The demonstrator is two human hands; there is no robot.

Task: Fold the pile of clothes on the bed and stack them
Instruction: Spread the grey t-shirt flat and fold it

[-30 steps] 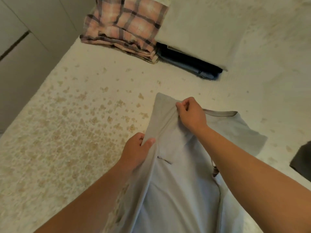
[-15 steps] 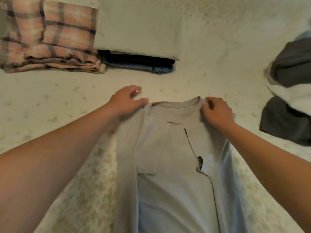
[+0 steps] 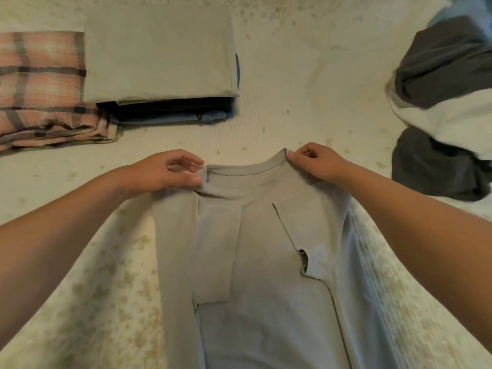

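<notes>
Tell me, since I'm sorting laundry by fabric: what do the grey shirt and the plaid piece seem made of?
Grey shirt: likely soft cotton-type jersey, matte, with a ribbed collar and limp, smooth folds. Plaid piece: probably woven flannel or gauze, matte, with a slightly crinkled, fuzzy-looking surface.

A grey shirt (image 3: 255,262) is seen on a cream bed cover (image 3: 292,89) dotted with tan spots; pink checks are seen on folded cloth (image 3: 40,86).

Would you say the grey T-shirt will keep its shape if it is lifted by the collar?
Probably not: the grey T-shirt looks thin and floppy, creasing where the left hand and right hand hold it. Its folded-in sleeves would likely fall open.
</notes>
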